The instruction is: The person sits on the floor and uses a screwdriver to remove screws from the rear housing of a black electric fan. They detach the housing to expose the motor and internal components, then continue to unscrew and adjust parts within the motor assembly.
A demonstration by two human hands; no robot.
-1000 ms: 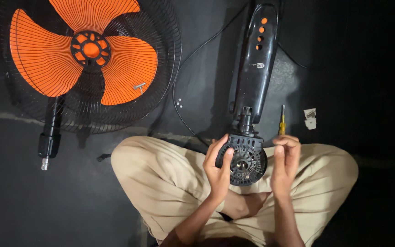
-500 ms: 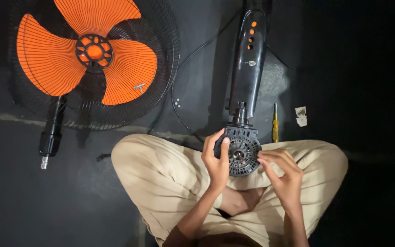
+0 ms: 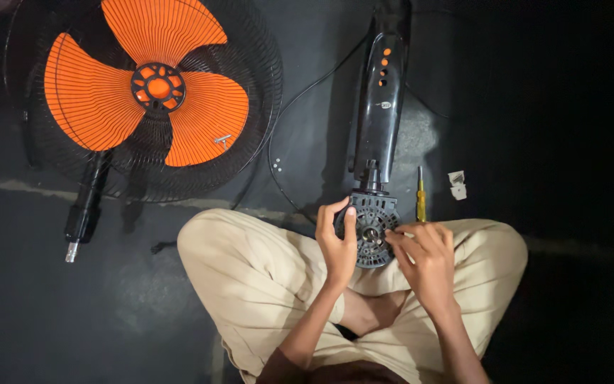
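I sit cross-legged on a dark floor. A round black fan motor housing (image 3: 369,229) rests between my knees, joined to a long black control column (image 3: 380,99) with orange buttons. My left hand (image 3: 337,242) grips the housing's left rim, thumb up. My right hand (image 3: 424,259) has its fingertips pinched at the housing's right side, near the centre; whether it holds a small part is hidden. A yellow-handled screwdriver (image 3: 420,203) lies just right of the housing.
An orange three-blade fan (image 3: 147,92) lies in its black wire guard (image 3: 264,107) at the upper left, with a black pole (image 3: 83,213) below it. A black cable (image 3: 300,99) loops across the floor. Small white scraps (image 3: 456,185) and tiny screws (image 3: 276,165) lie nearby.
My right hand has come down from beside the screwdriver to the housing's right face. The left hand keeps its grip. The camera has shifted slightly.
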